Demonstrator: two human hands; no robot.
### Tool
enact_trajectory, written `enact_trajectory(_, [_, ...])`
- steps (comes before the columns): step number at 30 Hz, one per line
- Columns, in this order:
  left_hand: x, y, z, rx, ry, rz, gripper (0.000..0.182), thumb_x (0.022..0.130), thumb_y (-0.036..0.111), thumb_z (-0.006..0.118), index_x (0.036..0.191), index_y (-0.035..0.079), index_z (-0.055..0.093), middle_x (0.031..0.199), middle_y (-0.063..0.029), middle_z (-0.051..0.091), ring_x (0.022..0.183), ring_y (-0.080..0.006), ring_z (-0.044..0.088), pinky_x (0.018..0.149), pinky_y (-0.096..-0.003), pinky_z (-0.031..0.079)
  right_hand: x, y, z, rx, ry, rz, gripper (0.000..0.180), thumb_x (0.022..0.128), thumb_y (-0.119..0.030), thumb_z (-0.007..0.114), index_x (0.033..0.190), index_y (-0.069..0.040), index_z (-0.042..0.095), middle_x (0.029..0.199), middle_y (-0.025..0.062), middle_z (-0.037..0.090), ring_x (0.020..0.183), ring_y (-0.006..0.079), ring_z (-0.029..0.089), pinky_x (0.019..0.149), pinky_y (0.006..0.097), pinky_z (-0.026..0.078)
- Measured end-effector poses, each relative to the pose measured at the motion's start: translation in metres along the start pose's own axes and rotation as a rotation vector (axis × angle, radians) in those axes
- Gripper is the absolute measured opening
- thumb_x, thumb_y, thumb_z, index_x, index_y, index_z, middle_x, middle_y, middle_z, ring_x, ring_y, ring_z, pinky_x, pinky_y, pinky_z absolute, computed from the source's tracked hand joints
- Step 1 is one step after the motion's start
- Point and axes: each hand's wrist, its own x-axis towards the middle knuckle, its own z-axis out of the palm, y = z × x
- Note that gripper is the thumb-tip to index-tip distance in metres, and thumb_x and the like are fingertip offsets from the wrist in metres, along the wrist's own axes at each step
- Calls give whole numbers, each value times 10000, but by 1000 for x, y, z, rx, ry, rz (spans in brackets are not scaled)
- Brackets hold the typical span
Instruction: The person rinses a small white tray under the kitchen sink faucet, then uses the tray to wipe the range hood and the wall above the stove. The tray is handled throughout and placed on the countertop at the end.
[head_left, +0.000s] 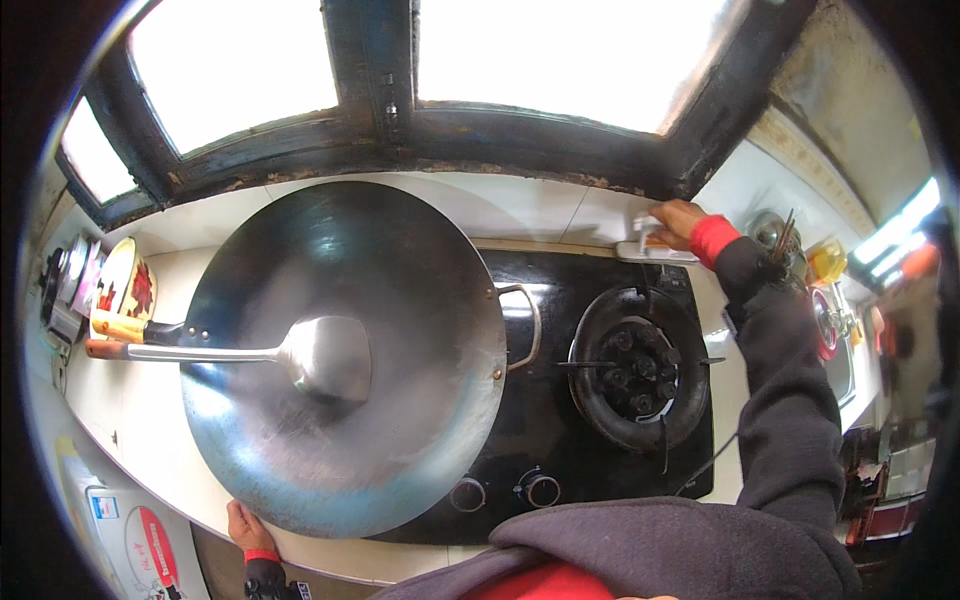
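A large steel wok (420, 247) sits over the left side of the black gas stove (540, 420). Inside it lies a metal wok spatula (326, 360), its wood-tipped handle resting across the left rim beside the wok's wooden handle (118, 325). My left hand (250, 527) rests at the counter's front edge, just below the wok; its fingers are partly hidden. At the back right, my right arm reaches past the burner, and my right hand (675, 223) grips a small white object (645, 229) near the wall. My fingers cover part of that object, so its kind is unclear.
The right burner (641, 367) carries a black ring with prongs. Two knobs (538, 489) line the stove's front. A floral enamel basin (139, 281) stands on the left counter, and a metal utensil holder (776, 232) at the back right. Dark window frames (375, 139) rise behind.
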Motion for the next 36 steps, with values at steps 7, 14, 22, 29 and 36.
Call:
enact_trajectory(7, [3, 1, 0, 3, 7, 29, 125, 839, 63, 361, 878, 1, 461, 737, -146, 491, 650, -258, 491, 626, -314, 409, -44, 36, 33, -336, -150, 178, 161, 665, -178, 637, 780, -68, 613, 739, 135, 604, 725, 315, 584, 640, 416, 454])
enact_trajectory(14, [2, 2, 0, -22, -22, -32, 151, 851, 59, 354, 912, -6, 475, 766, -136, 518, 685, -257, 518, 649, -310, 416, -42, 6, 3, -120, 128, 11, 171, 693, -170, 612, 836, -80, 589, 692, 162, 588, 696, 328, 582, 622, 415, 455])
enact_trajectory(22, [1, 9, 3, -111, 31, 15, 192, 866, 96, 369, 948, -19, 499, 806, -129, 553, 728, -238, 537, 682, -290, 424, -1, -27, 16, 52, 155, -119, 185, 742, -221, 606, 809, -52, 577, 707, 184, 584, 708, 351, 578, 623, 415, 448])
enact_trajectory(29, [1, 2, 3, -94, 23, 23, 186, 865, 104, 370, 914, -13, 506, 783, -122, 549, 716, -226, 534, 674, -299, 425, -29, 14, 18, -76, 45, -7, 249, 747, -268, 586, 885, -60, 576, 767, 170, 596, 766, 351, 566, 668, 424, 437])
enact_trajectory(36, [3, 2, 1, -67, -14, -29, 182, 869, 109, 365, 914, -8, 498, 775, -113, 543, 701, -217, 527, 660, -301, 423, -55, 41, 33, -95, 46, 238, 299, 737, -298, 582, 932, -72, 565, 796, 158, 601, 794, 345, 564, 691, 414, 443])
